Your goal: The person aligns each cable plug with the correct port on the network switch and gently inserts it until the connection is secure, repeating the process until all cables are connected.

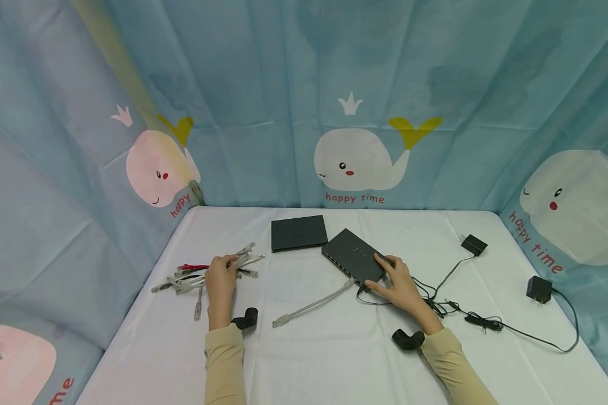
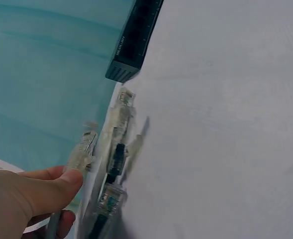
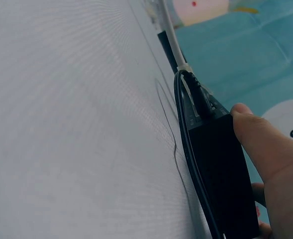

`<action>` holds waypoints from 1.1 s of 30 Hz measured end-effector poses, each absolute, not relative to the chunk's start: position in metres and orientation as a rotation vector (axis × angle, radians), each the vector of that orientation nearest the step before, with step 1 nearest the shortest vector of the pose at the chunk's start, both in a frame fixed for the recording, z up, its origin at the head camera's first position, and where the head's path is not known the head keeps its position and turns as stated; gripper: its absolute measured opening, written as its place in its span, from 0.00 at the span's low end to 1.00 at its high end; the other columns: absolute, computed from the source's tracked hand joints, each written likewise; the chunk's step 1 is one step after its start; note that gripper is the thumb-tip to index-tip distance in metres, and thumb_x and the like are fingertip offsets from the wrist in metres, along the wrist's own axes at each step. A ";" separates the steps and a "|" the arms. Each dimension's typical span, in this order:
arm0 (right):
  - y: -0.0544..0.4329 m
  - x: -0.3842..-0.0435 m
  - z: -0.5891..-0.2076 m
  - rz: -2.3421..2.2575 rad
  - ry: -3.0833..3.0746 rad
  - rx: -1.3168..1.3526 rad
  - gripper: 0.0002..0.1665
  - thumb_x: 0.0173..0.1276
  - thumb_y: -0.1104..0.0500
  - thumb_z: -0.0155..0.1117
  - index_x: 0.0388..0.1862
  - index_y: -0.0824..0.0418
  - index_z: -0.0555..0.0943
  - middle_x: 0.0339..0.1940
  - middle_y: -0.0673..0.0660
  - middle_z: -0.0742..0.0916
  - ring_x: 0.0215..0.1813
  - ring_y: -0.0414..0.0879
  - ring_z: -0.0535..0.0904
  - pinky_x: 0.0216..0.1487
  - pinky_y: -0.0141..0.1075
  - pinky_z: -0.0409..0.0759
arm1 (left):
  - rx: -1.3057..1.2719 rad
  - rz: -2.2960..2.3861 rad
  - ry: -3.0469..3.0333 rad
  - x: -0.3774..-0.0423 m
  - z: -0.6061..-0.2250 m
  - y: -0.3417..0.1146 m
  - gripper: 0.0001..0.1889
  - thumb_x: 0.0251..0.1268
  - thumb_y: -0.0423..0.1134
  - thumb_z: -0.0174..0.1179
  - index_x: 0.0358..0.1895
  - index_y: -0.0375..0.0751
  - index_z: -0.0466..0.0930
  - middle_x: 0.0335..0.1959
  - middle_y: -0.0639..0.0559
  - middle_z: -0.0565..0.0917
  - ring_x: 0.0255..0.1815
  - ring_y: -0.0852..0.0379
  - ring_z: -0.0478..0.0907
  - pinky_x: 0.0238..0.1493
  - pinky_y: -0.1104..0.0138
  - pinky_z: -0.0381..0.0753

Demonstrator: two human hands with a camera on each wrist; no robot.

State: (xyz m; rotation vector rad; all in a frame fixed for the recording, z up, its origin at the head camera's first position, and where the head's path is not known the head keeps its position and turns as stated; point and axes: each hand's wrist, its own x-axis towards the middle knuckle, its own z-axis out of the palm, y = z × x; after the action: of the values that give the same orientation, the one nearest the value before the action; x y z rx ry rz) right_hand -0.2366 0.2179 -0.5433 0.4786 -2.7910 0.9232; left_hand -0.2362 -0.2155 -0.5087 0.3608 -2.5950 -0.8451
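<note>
In the head view my left hand (image 1: 221, 283) is at the pile of short network cables (image 1: 184, 281) on the left. Its thumb and finger pinch a cable's clear plug (image 2: 81, 154), with the grey cable running down under the palm. My right hand (image 1: 397, 284) grips the near right end of a black network switch (image 1: 352, 251), thumb at the near edge and fingers over the top. A grey network cable (image 1: 314, 305) is plugged into the switch's port side, its other plug lying on the table. Beside it a black power plug (image 3: 201, 102) sits in the switch.
A second black switch (image 1: 299, 233) lies behind, close to the held one. On the right, two black power adapters (image 1: 474, 245) lie with thin cords and a tied cord bundle (image 1: 483, 322). A patterned curtain (image 1: 263, 140) borders the white table (image 1: 324, 365).
</note>
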 end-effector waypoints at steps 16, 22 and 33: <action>0.217 -0.236 -0.543 0.921 -2.795 0.474 0.47 0.56 0.38 0.66 0.71 0.52 0.62 0.66 0.66 0.65 0.59 0.61 0.64 0.49 0.56 0.69 | 0.295 -0.814 -2.662 -0.229 -0.475 -0.207 0.13 0.63 0.38 0.60 0.49 0.39 0.80 0.37 0.37 0.82 0.38 0.40 0.77 0.41 0.47 0.68; 0.217 -0.237 -0.543 0.926 -2.805 0.465 0.47 0.56 0.37 0.65 0.71 0.51 0.62 0.66 0.65 0.64 0.60 0.61 0.64 0.50 0.56 0.69 | 0.276 -0.732 -2.575 -0.225 -0.461 -0.200 0.12 0.58 0.39 0.64 0.44 0.40 0.82 0.31 0.41 0.83 0.33 0.42 0.75 0.38 0.49 0.66; 0.219 -0.238 -0.544 0.933 -2.806 0.461 0.46 0.56 0.37 0.65 0.71 0.50 0.61 0.66 0.65 0.64 0.62 0.62 0.62 0.52 0.57 0.68 | 0.142 -0.713 -2.397 -0.218 -0.431 -0.188 0.12 0.57 0.43 0.64 0.42 0.42 0.84 0.23 0.46 0.80 0.24 0.47 0.70 0.33 0.53 0.66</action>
State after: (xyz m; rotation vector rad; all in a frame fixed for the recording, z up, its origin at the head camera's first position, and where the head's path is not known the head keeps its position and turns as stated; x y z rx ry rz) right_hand -0.2375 0.2189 -0.5439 0.4607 -2.8064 0.9325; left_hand -0.2180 -0.1880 -0.4312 0.1419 -2.3967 -0.7127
